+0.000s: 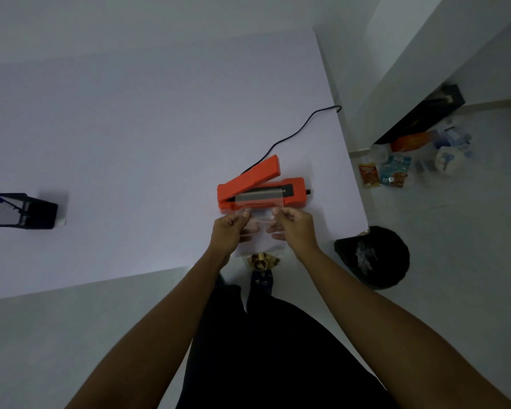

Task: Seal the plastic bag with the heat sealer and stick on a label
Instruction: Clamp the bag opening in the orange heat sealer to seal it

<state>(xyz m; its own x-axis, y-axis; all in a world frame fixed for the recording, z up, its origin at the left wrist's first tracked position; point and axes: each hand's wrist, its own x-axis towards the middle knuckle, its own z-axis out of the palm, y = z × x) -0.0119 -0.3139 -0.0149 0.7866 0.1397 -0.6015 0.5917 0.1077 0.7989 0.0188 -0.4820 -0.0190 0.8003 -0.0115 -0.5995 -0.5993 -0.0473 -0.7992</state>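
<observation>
Forearms [151, 335] reach over the near edge of the tabletop [130, 143]. The orange heat sealer [295, 184] sits close to its right edge with the lid [252, 175] raised. The plastic bag [261, 246] lies just nearside of it, its mouth across the sealing strip, parallel to the sealer's long axis. The left hand [229, 231] and right hand [294, 228] each pinch an upper corner. The right looks nearer the lid's free end.

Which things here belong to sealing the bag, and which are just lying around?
In use: plastic bag, pinched by the left hand and right hand; orange heat sealer, lid raised, bag's top edge laid on it.

Lying about: pen holder on the table; black bin and packets on the floor.
</observation>
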